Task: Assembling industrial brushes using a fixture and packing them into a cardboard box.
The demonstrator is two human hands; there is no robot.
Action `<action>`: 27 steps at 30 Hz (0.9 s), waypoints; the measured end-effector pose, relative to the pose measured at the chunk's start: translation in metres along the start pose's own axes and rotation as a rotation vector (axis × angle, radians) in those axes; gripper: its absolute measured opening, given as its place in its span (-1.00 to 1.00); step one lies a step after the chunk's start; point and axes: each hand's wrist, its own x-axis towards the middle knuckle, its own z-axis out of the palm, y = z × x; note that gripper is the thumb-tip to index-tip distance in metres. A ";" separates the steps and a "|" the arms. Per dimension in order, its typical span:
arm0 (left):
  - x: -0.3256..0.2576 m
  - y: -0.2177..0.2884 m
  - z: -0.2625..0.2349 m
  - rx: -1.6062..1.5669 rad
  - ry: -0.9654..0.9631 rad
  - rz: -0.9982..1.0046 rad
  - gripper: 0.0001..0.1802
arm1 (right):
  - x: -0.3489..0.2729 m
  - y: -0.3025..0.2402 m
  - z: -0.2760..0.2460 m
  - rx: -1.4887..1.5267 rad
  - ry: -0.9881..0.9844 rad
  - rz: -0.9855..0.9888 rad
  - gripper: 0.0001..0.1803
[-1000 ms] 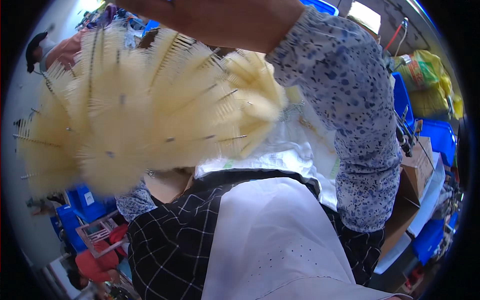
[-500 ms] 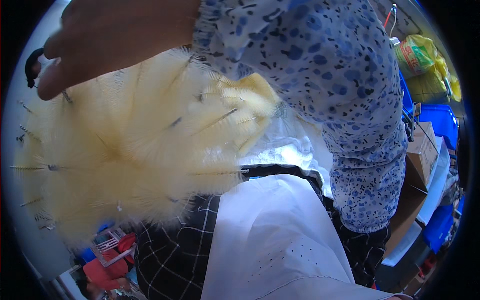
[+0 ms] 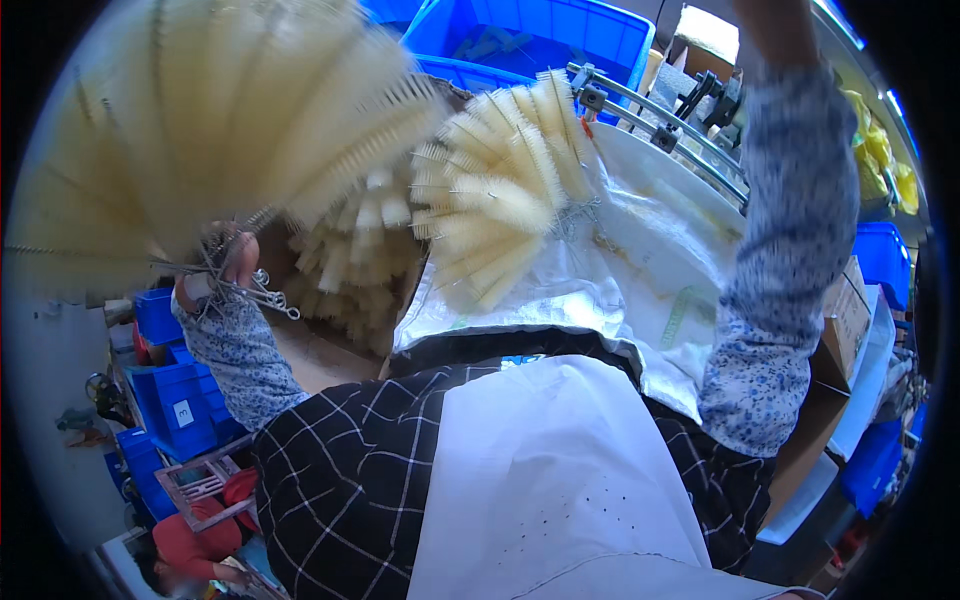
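My left hand [image 3: 240, 262] is closed around the twisted-wire handles of a bunch of pale bristle tube brushes [image 3: 230, 130]. They fan out, blurred, across the upper left, their wire loops sticking out beside my fingers. My right hand is mostly cut off by the top edge; only the wrist [image 3: 778, 35] shows above the patterned sleeve, so its fingers are hidden. Another pile of tube brushes [image 3: 490, 190] lies on a white woven sack [image 3: 660, 260] before me. More brushes [image 3: 355, 250] sit in a cardboard box [image 3: 310, 350] beyond my left forearm.
A large blue bin [image 3: 540, 40] with small pieces in it stands at the back. Metal rods with clamps [image 3: 665, 130] run along the back right. Blue crates [image 3: 185, 400] are stacked at left, near a person in red [image 3: 205, 540]. Cartons [image 3: 845, 310] stand at right.
My right arm has swung from across the front to the upper right. The brush bunch has moved up and left, uncovering the pile on the sack, the box and my left hand.
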 end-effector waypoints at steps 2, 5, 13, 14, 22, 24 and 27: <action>-0.013 -0.003 0.014 -0.014 0.045 0.040 -0.80 | -0.028 0.022 0.052 0.435 -0.101 -0.063 -0.64; -0.003 -0.004 0.076 0.071 0.065 0.184 -0.83 | -0.094 0.066 0.095 1.369 -0.514 -0.132 -0.70; 0.026 -0.152 0.239 -0.076 0.205 0.182 -0.75 | -0.121 0.062 0.109 1.335 -0.916 -0.145 -0.08; 0.030 -0.174 0.262 -0.121 0.189 0.111 -0.73 | -0.124 0.073 0.123 1.324 -0.909 -0.142 -0.08; 0.038 -0.227 0.294 -0.160 0.068 -0.110 -0.59 | -0.155 0.096 0.196 0.959 -1.199 -0.234 0.25; 0.035 -0.225 0.290 -0.113 0.022 -0.131 -0.56 | -0.151 0.088 0.192 1.032 -1.230 -0.202 0.22; 0.025 -0.221 0.279 -0.036 -0.043 -0.165 -0.52 | -0.144 0.079 0.189 0.895 -1.195 -0.140 0.16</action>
